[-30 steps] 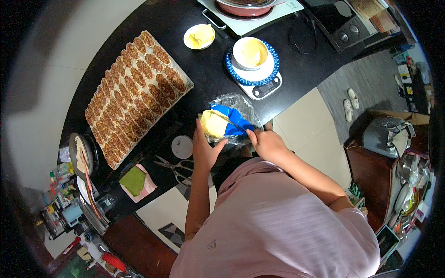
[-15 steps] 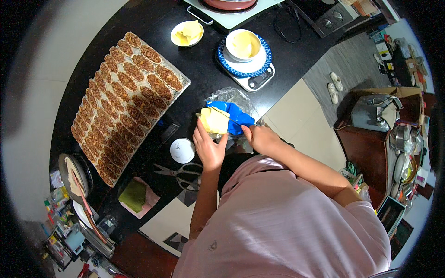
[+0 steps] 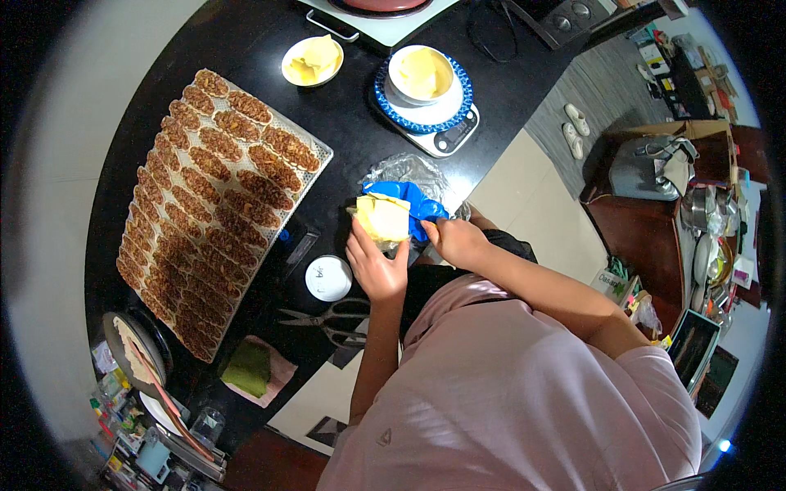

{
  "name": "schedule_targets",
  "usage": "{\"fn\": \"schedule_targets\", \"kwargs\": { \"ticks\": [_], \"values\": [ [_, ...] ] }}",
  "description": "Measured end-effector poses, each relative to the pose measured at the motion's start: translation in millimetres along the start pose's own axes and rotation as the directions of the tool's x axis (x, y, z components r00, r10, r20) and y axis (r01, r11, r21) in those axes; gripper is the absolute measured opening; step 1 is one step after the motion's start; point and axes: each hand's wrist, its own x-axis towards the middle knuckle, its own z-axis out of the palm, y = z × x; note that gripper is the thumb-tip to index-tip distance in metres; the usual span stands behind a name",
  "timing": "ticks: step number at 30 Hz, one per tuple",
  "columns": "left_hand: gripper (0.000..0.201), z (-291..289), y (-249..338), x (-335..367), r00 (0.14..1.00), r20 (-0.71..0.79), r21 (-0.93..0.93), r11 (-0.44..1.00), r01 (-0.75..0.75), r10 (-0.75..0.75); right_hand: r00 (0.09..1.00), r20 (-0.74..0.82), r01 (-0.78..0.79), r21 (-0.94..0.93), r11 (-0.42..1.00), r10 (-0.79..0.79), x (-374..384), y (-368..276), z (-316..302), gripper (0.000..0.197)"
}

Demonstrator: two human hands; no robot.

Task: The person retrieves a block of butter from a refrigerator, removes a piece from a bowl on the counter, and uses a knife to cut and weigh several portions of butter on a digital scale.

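Tray (image 3: 325,153) of brown-topped ovals (image 3: 200,185) | left hand (image 3: 379,266): fingers spread wide, touching near edge of yellow block (image 3: 383,219) | yellow block on counter (image 3: 348,123), against blue wrapper (image 3: 399,191) | right hand (image 3: 458,243): fingers closed round thin knife (image 3: 417,219), mostly hidden

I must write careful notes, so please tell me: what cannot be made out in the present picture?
All in the head view:
Yellow block: underside faces away from the camera; the left hand covers part of its near side.
What the right hand holds: mostly covered by that hand.
Scale: top hidden by the blue-rimmed plate; display too small to read surely.
Red pot: cut off by the upper edge.
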Motion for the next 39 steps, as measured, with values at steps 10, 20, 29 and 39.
{"fn": "schedule_targets", "kwargs": {
  "ticks": [10,20,29,39],
  "values": [
    [0.101,-7.5,0.3,2.6,0.997,0.075,-0.011,1.0,-0.015,0.016,0.999,-0.018,-0.032,0.012,0.999,0.032,7.9,-2.1,13.4,0.059],
    [0.107,-20.3,-2.9,5.6,0.984,0.161,-0.049,0.997,-0.067,0.074,0.999,0.003,-0.032,0.01,0.999,0.032,10.9,-6.4,7.3,0.064],
    [0.077,-42.1,-15.2,20.9,0.945,0.313,-0.183,0.983,-0.036,0.093,0.998,0.013,-0.059,0.033,0.998,0.058,12.3,-2.0,15.4,0.065],
    [0.041,-37.6,30.5,104.6,0.797,0.389,-0.015,0.868,-0.496,0.462,0.99,0.139,-0.064,0.206,0.977,0.035,19.1,3.0,3.6,0.071]
  ]
}}
